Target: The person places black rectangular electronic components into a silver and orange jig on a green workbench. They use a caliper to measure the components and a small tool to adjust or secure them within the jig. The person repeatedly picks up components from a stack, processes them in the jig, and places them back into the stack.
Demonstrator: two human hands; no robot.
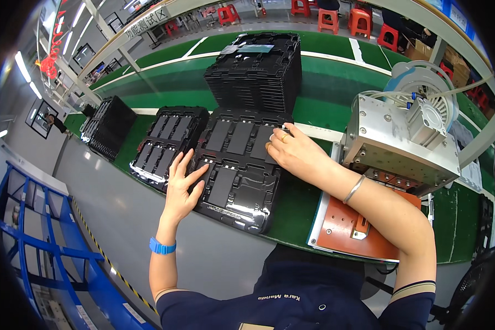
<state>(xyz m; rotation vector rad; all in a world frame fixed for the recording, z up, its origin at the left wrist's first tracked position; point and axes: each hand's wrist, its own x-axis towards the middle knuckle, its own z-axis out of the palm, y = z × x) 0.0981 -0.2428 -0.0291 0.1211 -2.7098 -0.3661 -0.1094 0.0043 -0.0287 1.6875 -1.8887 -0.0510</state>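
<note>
A black moulded plastic tray [247, 208] lies on the green bench in front of me. Its pockets hold several flat black rectangular pieces [238, 137] with small pale marks at one end; the near right pockets show bare plastic. My left hand [182, 184] is open at the tray's left edge, fingers spread, fingertips by a flat piece in the near row. My right hand [297, 151] reaches over the far right corner. Its fingers are bent and closed at the side of a flat black piece [260, 146], partly hiding it.
Left of my tray sits another filled tray [173, 129], then a stack of black trays [109, 127]. A taller tray stack [253, 74] rises behind. At right are a metal machine with a reel [404, 137] and an orange-brown plate [346, 225]. Blue racking [44, 247] stands lower left.
</note>
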